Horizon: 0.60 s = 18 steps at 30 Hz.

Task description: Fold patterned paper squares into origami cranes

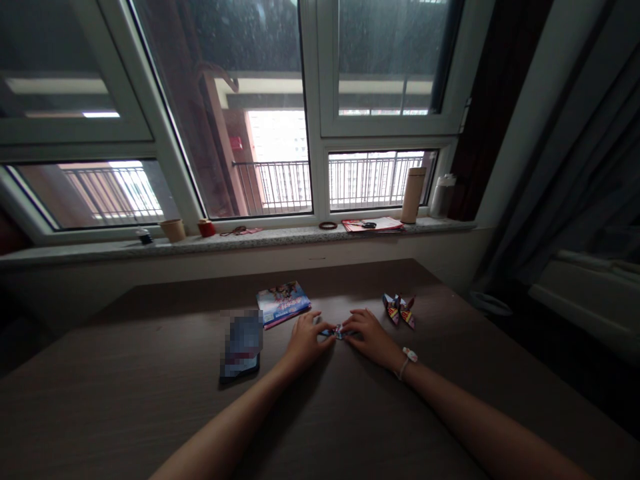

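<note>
Between my hands, low over the brown table (340, 427), is a small folded piece of printed paper (339, 331), blue with dark and reddish patches. My left hand (304, 339) pinches its left side between thumb and fingers. On the opposite side my right hand (371, 337), with a bracelet at the wrist, has its fingertips closed on the paper's right end. Fingers cover much of the paper, so its exact shape is hard to make out. Colourful folded paper figures (399, 309) stand to the right of my right hand.
Left of my hands lie a blue printed booklet or paper stack (283, 303) and a phone (241, 353) with a blurred screen. The windowsill holds a paper cup (173, 230), a red spool (206, 228), scissors (369, 225) on red-edged papers, a tan flask (413, 195) and a white bottle (442, 197).
</note>
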Motion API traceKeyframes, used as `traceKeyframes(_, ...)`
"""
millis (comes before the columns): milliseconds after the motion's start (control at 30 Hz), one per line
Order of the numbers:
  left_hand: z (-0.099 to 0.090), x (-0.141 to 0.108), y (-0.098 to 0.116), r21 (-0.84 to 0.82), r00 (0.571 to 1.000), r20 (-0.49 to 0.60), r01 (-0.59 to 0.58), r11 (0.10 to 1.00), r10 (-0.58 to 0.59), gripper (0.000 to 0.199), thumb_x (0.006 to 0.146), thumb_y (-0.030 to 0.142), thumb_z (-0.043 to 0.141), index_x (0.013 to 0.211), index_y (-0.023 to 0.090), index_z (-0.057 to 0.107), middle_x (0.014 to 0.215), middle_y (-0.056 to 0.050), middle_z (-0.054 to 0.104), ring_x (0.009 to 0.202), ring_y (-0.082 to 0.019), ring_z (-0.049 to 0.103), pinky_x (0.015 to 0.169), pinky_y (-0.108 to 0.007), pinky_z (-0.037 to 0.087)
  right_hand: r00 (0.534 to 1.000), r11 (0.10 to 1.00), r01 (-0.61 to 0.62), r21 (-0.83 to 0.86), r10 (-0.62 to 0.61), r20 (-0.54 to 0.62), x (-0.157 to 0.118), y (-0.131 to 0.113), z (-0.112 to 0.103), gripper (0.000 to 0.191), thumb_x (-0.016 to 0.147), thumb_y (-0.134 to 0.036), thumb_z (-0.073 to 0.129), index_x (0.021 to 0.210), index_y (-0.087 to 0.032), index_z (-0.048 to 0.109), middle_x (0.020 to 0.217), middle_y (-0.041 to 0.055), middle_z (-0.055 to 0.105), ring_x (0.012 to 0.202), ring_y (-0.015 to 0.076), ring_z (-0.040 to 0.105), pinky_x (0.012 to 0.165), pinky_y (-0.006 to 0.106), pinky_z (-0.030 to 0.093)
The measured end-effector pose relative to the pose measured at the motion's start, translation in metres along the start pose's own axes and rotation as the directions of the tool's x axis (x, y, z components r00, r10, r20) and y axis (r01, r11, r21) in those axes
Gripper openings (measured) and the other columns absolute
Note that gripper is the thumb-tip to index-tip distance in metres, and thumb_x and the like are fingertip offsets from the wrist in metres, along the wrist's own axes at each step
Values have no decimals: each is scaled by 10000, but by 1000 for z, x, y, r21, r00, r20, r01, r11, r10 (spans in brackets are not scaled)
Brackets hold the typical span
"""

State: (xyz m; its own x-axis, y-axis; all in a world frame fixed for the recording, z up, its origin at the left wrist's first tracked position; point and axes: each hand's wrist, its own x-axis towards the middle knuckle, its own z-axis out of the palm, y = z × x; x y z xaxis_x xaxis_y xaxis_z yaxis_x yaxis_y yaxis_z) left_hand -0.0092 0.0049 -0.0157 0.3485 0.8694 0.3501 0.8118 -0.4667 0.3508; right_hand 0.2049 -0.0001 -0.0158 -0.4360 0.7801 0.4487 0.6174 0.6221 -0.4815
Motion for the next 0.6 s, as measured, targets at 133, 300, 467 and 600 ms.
traceKeyframes(133, 1, 1, -1, 20, 1000, 3, 15, 1000, -15, 232, 813, 356, 713, 1036, 307, 757, 1272, -97, 562, 1229, -302, 486, 1053, -458, 385, 1000, 1000, -3, 6, 3, -2, 1, 3, 2, 145, 835, -260, 685, 975, -276, 723, 1064, 36, 707, 1244, 276, 478, 1113, 533, 248)
traceKeyframes(300, 2, 2, -3, 27, 1000, -2, 13, 1000, -13, 227, 819, 383, 709, 1031, 319, 758, 1257, -86, 577, 1217, -296, 491, 1044, -457, 392, 1000, 1000, 0, -6, 0, -18, 1, 3, 5, 134, 831, -260, 693, 960, -281, 724, 1049, 30, 714, 1239, 276, 488, 1119, 555, 222)
traceKeyframes(467, 2, 2, -2, 20, 1000, 2, 20, 1000, -20, 208, 859, 391, 661, 1029, 319, 758, 1260, -83, 578, 1216, -288, 490, 1046, -454, 388, 1000, 999, -3, -42, 2, -26, 1, 0, 4, 113, 844, -251, 676, 945, -274, 722, 1039, 29, 719, 1244, 272, 485, 1124, 566, 199)
traceKeyframes(600, 3, 1, -1, 19, 1000, -2, 29, 999, -29, 214, 882, 408, 623, 1018, 317, 760, 1257, -76, 579, 1211, -282, 490, 1039, -451, 394, 1000, 997, 2, -71, -4, -28, 1, 0, 4, 110, 861, -251, 653, 946, -270, 721, 1029, 30, 723, 1242, 274, 484, 1123, 575, 191)
